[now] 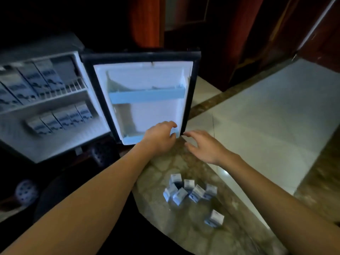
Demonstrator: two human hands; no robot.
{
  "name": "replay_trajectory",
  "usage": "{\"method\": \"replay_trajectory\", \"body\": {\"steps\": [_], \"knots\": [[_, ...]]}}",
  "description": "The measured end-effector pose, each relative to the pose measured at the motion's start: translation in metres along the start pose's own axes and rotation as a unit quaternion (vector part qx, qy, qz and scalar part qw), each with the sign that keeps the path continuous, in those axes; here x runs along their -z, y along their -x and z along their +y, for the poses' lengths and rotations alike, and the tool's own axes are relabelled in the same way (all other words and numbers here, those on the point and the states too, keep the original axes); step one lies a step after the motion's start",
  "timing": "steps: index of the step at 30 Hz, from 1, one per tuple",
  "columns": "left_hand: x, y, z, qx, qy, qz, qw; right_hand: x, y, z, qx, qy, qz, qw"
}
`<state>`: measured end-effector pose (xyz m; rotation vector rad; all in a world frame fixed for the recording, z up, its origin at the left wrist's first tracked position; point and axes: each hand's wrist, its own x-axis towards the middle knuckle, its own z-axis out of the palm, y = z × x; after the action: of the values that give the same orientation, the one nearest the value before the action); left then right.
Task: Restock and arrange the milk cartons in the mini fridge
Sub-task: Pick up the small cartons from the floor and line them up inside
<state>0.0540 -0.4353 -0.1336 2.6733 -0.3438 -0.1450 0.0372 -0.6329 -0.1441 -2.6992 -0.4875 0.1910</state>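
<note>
The mini fridge (55,144) stands open on the left. Several white and blue milk cartons (33,81) line its upper wire shelf, and several more cartons (60,120) stand on the level below. The fridge door (189,100) is swung wide, and the pale blue rails on its inside hold nothing. My left hand (160,137) is at the lower door rail (132,138), fingers and thumb curled round its right end. My right hand (202,146) hovers beside the door's outer edge with fingers spread. Several loose cartons (187,190) sit on the marble floor below my hands.
One carton (214,218) stands apart from the cluster, nearer to me. A pale tiled floor area (257,126) stretches to the right. Dark wooden panels (239,34) and a curtain (145,21) rise behind the fridge. A round patterned object (26,191) lies in shadow at lower left.
</note>
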Motion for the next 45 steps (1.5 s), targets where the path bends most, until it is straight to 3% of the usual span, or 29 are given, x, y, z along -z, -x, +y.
{"method": "replay_trajectory", "body": {"steps": [13,20,26,32,40,45], "knots": [[-0.179,0.027,0.019,-0.076,-0.089,-0.118,0.986,-0.131,0.095,0.109,-0.14,-0.086,-0.083,0.983],[-0.211,0.036,0.025,-0.081,-0.073,-0.183,0.977,-0.183,0.14,0.136,-0.224,-0.134,-0.128,0.957],[-0.211,0.036,0.018,-0.058,-0.08,-0.206,0.973,-0.238,0.166,0.167,-0.257,-0.064,-0.158,0.951],[-0.215,0.038,0.014,-0.056,-0.098,-0.216,0.97,-0.23,0.168,0.162,-0.287,-0.056,-0.138,0.946],[-0.218,0.035,0.018,-0.047,-0.031,-0.271,0.961,-0.154,0.145,0.133,-0.253,-0.255,-0.062,0.931],[-0.213,0.029,0.033,-0.041,0.08,-0.286,0.954,-0.119,0.117,0.112,-0.207,-0.329,-0.032,0.921]]}}
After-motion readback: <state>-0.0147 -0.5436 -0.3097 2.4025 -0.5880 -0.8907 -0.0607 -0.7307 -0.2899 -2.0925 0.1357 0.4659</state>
